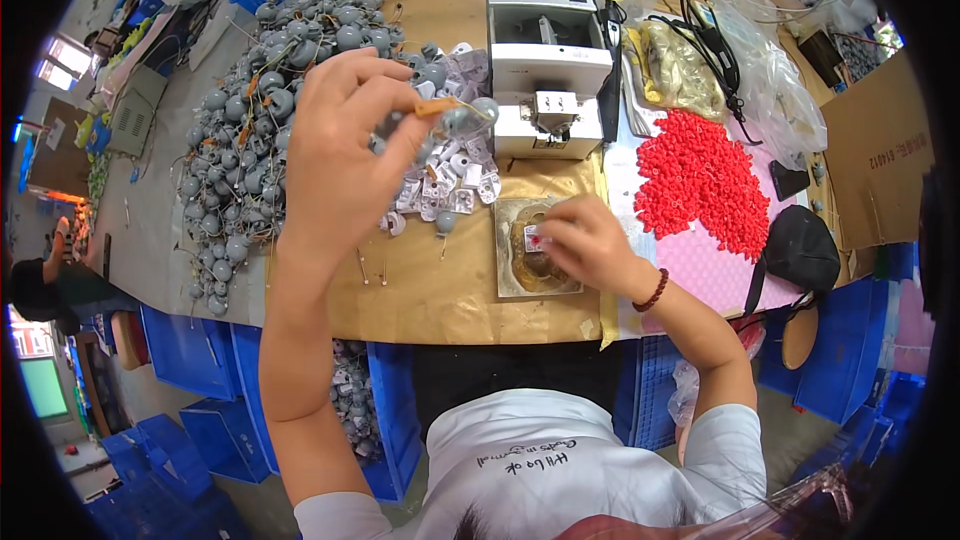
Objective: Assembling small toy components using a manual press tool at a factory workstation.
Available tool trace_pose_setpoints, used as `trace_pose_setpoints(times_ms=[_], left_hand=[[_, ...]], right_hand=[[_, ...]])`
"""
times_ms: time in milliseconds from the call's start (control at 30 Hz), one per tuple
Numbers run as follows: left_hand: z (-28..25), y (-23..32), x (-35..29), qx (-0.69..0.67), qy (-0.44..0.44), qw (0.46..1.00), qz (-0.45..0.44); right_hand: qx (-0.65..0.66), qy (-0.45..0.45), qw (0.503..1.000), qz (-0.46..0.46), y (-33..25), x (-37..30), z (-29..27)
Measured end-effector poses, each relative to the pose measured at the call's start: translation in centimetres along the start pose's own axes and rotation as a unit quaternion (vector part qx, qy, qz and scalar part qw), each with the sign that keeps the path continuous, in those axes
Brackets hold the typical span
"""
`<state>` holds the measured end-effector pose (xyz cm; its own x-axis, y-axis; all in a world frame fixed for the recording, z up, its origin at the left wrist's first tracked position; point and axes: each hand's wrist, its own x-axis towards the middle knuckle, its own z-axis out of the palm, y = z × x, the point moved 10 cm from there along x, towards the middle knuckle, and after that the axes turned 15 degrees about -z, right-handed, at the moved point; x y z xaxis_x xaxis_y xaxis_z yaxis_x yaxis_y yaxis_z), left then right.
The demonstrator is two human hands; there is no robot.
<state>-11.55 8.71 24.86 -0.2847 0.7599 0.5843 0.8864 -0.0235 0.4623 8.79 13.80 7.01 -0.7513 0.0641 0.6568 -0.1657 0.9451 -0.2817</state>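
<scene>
Raised close to the camera, the left hand (345, 135) has thumb and forefinger pinched together. Below spreads a brown-covered table (430, 310), carrying a broad heap of grey balls (250, 180) with thin wires, a white machine (548, 65) and a pile of red pieces (700, 175). Over a square metal block (512, 281) bends the right hand (600, 245), fingers narrow. One smooth, rounded grey ball (483, 111) hangs beyond the left fingertips, a thin wire joining it to the pinched orange-brown tab (434, 107). At the block's hollow sits a small white piece (529, 233), red-spotted; whether the right fingers grip it, I cannot tell.
</scene>
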Motion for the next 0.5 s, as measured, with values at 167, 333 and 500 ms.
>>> trace_pose_setpoints(times_ms=[167, 333, 500], left_hand=[[5.2, 1.0, -3.3, -0.145, -0.205, 0.962, -0.106], [12.5, -0.4, -8.6, -0.249, -0.295, 0.906, -0.174], [17.2, -3.0, -15.1, -0.461, -0.405, 0.687, -0.389]], right_hand=[[0.109, 0.204, 0.972, 0.047, 1.0, 2.7, -7.1], [0.187, 0.085, 0.977, 0.056, -0.4, 6.0, -4.6], [0.303, 0.03, 0.932, 0.196, 1.1, 2.5, -0.5]])
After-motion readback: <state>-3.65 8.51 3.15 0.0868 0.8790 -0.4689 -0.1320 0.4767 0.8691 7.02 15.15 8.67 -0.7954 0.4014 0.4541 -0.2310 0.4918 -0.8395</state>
